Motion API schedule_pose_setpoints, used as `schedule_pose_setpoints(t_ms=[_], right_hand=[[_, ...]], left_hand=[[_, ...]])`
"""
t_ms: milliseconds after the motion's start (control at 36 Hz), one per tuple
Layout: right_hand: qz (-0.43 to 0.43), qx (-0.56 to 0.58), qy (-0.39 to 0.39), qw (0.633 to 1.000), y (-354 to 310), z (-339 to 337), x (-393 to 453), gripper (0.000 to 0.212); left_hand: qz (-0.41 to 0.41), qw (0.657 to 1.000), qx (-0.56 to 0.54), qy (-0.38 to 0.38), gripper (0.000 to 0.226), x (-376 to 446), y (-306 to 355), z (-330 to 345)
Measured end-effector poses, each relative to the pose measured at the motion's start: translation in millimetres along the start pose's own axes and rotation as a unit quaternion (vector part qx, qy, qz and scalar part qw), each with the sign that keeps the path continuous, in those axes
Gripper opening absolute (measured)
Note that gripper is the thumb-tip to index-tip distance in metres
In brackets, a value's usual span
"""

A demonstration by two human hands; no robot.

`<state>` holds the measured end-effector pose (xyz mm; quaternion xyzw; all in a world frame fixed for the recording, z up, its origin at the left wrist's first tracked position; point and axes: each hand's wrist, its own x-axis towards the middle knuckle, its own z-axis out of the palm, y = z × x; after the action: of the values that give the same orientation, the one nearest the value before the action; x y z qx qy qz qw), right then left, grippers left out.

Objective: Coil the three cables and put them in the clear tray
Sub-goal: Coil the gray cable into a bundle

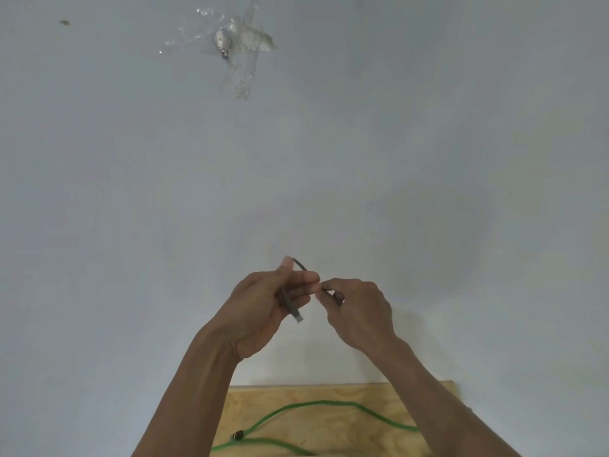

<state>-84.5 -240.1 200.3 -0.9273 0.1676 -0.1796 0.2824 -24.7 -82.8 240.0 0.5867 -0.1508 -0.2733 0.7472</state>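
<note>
Both my hands are raised in front of a pale wall, holding a thin dark cable [300, 266]. My left hand [263, 311] grips the cable, and its plug end [297, 316] hangs down below the fingers. A short loop of the cable arcs over my left thumb toward my right hand [359, 311], which pinches it between thumb and fingers. Below, a green cable [329, 405] lies in loose curves on a plywood board [257, 404], with a dark connector [238, 434] at one end. No clear tray is in view.
A pale grey wall [428, 159] fills most of the view. High on it a small metal fitting [221, 41] is stuck under crumpled clear tape. A small dark mark [64, 23] sits at the upper left.
</note>
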Motion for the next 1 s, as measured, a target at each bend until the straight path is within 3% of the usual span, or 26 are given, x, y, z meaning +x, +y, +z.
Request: schedule_pose_setpoints(t_ms=[83, 222, 306, 417, 556, 750, 889, 1000], right_hand=[[0.000, -0.005, -0.003, 1.000, 1, -1, 0, 0.024], [0.000, -0.001, -0.003, 1.000, 1, -3, 0, 0.023], [-0.006, 0.000, 0.005, 1.000, -1, -6, 2, 0.022], [-0.009, -0.007, 0.020, 1.000, -4, -10, 5, 0.022], [-0.013, -0.015, 0.024, 0.999, -4, -14, 6, 0.022], [-0.024, -0.007, 0.007, 1.000, -10, -14, 4, 0.022], [-0.025, -0.006, -0.004, 1.000, -12, -8, 4, 0.022], [-0.018, -0.002, -0.025, 1.000, -13, -6, 2, 0.032]], left_hand=[[-0.001, 1.000, 0.015, 0.022, 0.044, 0, 2, -2], [-0.001, 0.973, 0.230, -0.010, 0.019, -4, 3, -10], [-0.003, 0.973, 0.229, -0.009, 0.015, -4, 0, -8], [0.007, 0.975, 0.214, 0.057, 0.016, -1, -8, -10], [0.043, 0.931, 0.354, 0.077, 0.014, -3, -6, -8], [0.059, 0.974, 0.220, -0.009, 0.016, -15, -6, -4], [0.115, 0.972, 0.204, -0.017, 0.019, -16, -10, -1], [0.081, 0.994, 0.069, -0.040, 0.030, -19, -11, 2]])
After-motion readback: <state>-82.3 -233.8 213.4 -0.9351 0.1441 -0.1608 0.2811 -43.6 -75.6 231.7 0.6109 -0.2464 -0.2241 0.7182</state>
